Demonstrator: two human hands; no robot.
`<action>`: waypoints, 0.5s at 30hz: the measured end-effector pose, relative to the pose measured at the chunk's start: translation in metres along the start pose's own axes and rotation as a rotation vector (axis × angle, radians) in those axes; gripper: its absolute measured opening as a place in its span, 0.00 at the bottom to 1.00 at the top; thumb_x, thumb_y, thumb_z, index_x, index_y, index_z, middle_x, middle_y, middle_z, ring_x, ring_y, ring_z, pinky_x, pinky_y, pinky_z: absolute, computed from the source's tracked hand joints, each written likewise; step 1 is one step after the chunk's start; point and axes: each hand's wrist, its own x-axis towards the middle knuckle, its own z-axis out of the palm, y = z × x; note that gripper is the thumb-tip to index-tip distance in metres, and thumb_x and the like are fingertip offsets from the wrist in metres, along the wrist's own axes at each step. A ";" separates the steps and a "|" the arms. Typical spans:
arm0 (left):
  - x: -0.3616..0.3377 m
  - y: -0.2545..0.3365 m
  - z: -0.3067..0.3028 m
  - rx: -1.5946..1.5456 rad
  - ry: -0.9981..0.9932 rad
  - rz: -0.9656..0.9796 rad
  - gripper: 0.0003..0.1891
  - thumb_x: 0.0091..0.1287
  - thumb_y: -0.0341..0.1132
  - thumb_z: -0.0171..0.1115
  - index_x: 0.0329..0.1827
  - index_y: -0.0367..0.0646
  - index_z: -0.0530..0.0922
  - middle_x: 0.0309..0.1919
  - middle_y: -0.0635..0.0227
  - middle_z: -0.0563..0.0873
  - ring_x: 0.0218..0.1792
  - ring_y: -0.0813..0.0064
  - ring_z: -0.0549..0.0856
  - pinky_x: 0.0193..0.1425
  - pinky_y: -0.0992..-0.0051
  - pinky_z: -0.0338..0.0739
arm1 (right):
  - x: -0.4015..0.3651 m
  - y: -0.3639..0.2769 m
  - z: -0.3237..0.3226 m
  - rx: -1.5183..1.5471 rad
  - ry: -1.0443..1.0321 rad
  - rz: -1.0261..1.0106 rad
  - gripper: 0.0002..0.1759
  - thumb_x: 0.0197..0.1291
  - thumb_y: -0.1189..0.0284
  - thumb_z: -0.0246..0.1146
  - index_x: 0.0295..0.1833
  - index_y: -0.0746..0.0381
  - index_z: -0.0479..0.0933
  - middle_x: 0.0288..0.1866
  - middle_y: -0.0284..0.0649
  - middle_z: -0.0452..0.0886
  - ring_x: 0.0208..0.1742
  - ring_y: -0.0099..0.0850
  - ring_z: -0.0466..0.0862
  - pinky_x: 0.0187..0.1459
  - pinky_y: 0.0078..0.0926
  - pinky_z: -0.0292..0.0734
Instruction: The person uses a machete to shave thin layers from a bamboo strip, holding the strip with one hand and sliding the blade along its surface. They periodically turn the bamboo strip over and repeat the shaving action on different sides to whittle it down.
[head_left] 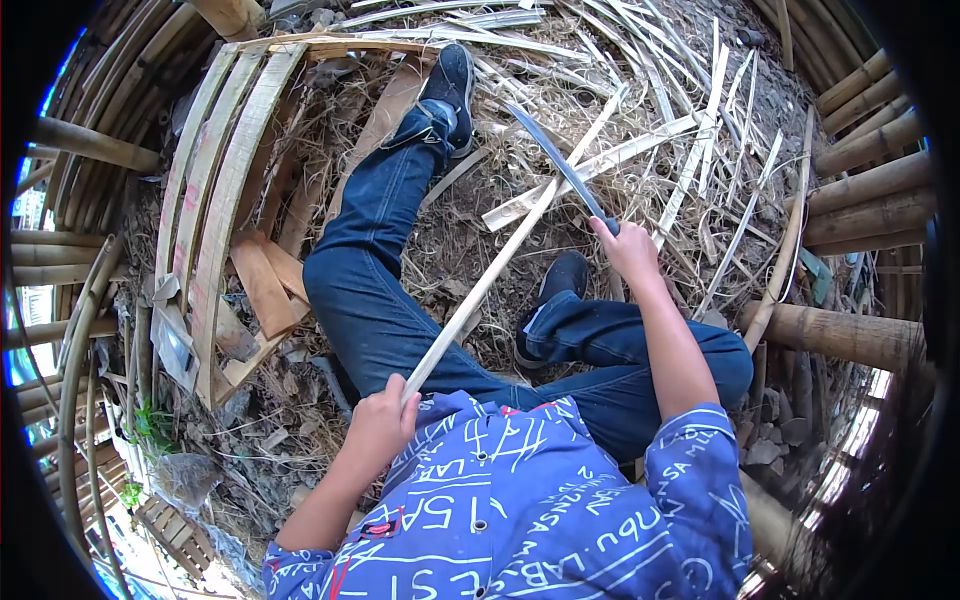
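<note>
My left hand (382, 427), closed, grips the near end of a long pale bamboo strip (480, 287) close to my waist. The strip slants up and away to the right over the ground. Wrapped round the dark handle of a long knife (556, 157) is my right hand (627, 250), above my bent right knee. The knife's grey blade points up and left, crossing over the strip about two thirds of the way along it. Beneath that crossing lies a wider pale slat (590, 172) on the shavings.
Shavings and split strips (705, 150) litter the ground ahead. A slatted wooden crate (232, 165) lies at the left, with a brown wood block (268, 285) beside it. Bamboo poles (860, 335) wall both sides. My shoes (455, 90) rest among the shavings.
</note>
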 end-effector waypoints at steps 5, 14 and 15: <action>0.014 -0.003 -0.008 -0.227 -0.060 -0.096 0.10 0.70 0.34 0.59 0.40 0.35 0.70 0.26 0.42 0.81 0.33 0.38 0.82 0.34 0.52 0.75 | -0.018 -0.011 0.005 0.089 -0.069 -0.039 0.40 0.62 0.37 0.56 0.35 0.70 0.83 0.32 0.60 0.84 0.41 0.57 0.85 0.45 0.49 0.79; 0.022 -0.018 0.003 -0.552 -0.245 -0.234 0.11 0.73 0.37 0.57 0.41 0.35 0.74 0.18 0.65 0.76 0.19 0.73 0.76 0.26 0.70 0.69 | -0.102 -0.055 0.028 0.315 -0.301 -0.219 0.34 0.60 0.41 0.61 0.30 0.65 0.81 0.24 0.56 0.82 0.32 0.54 0.85 0.37 0.49 0.78; 0.023 -0.017 0.002 -0.670 -0.347 -0.307 0.11 0.74 0.38 0.57 0.42 0.36 0.74 0.17 0.72 0.74 0.18 0.81 0.73 0.23 0.74 0.67 | -0.113 -0.059 0.030 0.334 -0.309 -0.239 0.33 0.60 0.41 0.61 0.29 0.65 0.80 0.23 0.56 0.81 0.31 0.54 0.85 0.36 0.49 0.78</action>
